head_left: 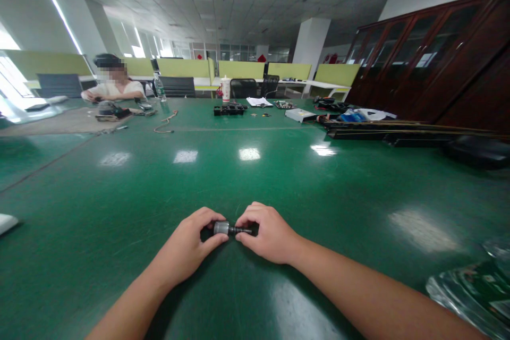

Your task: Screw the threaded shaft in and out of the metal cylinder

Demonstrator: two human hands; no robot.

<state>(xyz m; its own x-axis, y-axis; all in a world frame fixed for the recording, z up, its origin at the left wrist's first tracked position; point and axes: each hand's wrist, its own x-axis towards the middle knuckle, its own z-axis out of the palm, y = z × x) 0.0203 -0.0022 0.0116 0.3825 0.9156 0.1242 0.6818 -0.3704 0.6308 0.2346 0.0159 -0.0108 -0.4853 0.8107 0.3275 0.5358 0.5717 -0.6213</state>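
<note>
A small metal part with a thick grey cylinder [221, 228] at its left end and a thin dark ribbed shaft at its right end lies level, low over or on the green table [223, 180]. My left hand [190, 244] curves round the cylinder, its thumb and fingers pressed on it. Round the shaft, my right hand [268, 231] is closed, thumb and fingertips near the middle of the part. The fingertips of my two hands are a short gap apart. Whether the part rests on the tabletop cannot be made out.
A clear bottle [474, 292] is at the lower right, a white object [7, 223] at the left edge. Farther back are a black device [230, 110], a grey box [299, 115], long dark bars [358, 132] and a wire [164, 123]. Another person [113, 82] sits at the back left.
</note>
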